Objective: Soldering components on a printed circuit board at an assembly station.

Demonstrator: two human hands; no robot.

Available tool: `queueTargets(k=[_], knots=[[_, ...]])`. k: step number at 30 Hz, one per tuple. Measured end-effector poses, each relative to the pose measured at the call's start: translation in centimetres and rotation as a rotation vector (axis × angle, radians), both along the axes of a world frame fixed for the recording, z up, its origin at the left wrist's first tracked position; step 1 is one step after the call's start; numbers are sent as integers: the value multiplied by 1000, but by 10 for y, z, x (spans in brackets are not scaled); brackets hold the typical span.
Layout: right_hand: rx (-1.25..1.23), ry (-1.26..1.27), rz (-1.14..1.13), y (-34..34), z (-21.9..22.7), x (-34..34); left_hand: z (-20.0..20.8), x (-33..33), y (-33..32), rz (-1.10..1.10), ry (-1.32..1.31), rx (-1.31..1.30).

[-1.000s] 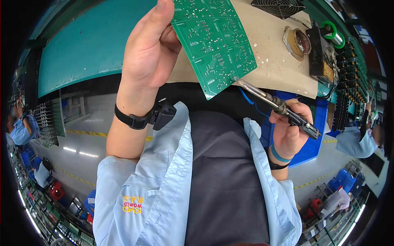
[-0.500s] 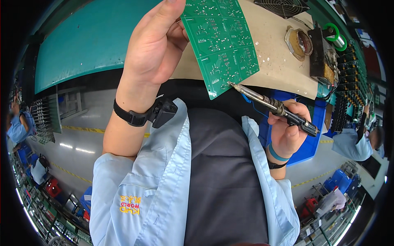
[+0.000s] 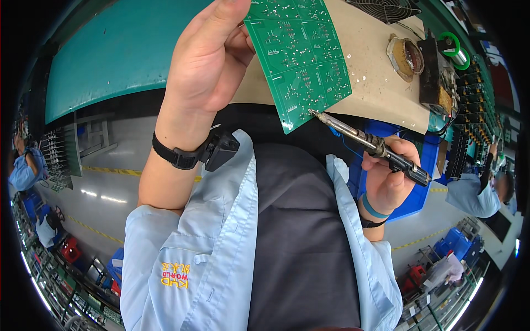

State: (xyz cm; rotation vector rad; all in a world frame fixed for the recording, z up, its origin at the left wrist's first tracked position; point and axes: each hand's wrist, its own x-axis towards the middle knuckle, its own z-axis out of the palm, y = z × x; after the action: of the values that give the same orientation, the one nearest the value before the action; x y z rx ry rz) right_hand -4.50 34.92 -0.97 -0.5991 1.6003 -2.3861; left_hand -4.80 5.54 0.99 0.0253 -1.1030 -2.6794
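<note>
A green circuit board, divided into several panels, is held up tilted by my left hand. My left thumb and fingers close on its left edge near the top of the view; some fingers are hidden behind it. In my right hand is a soldering iron with a black handle and a metal barrel. The iron's tip meets or nearly meets the board close to its lower edge, at small solder points; I cannot tell if it touches.
Brown paper covers the bench, with a teal mat at left. At right stand a round tip-cleaning dish, a green-rimmed solder spool and a fan grille. A blue bin sits below the bench edge. Co-workers are at both sides.
The board and the iron's tip have shifted very slightly to the right together. Both hands keep their holds.
</note>
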Motion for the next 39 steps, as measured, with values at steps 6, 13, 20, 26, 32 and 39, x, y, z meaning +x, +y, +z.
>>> queueTargets(k=[6, 13, 20, 26, 32, 39], knots=[[-3, -31, -4, -1, -1, 1, -43, -25, -14, -333, 630, 298], [-2, -63, 2, -2, -2, 1, -22, -12, -7, -321, 623, 311], [3, -51, 1, -3, -3, 0, 8, 15, -2, 82, -120, -61], [4, -55, 16, -4, -1, 1, -10, -4, -5, -29, 109, 57], [22, -59, 4, -5, -2, 0, -42, -26, -15, -302, 634, 299], [30, -49, 65, -6, -2, -1, -5, 7, -6, -50, 171, 11]])
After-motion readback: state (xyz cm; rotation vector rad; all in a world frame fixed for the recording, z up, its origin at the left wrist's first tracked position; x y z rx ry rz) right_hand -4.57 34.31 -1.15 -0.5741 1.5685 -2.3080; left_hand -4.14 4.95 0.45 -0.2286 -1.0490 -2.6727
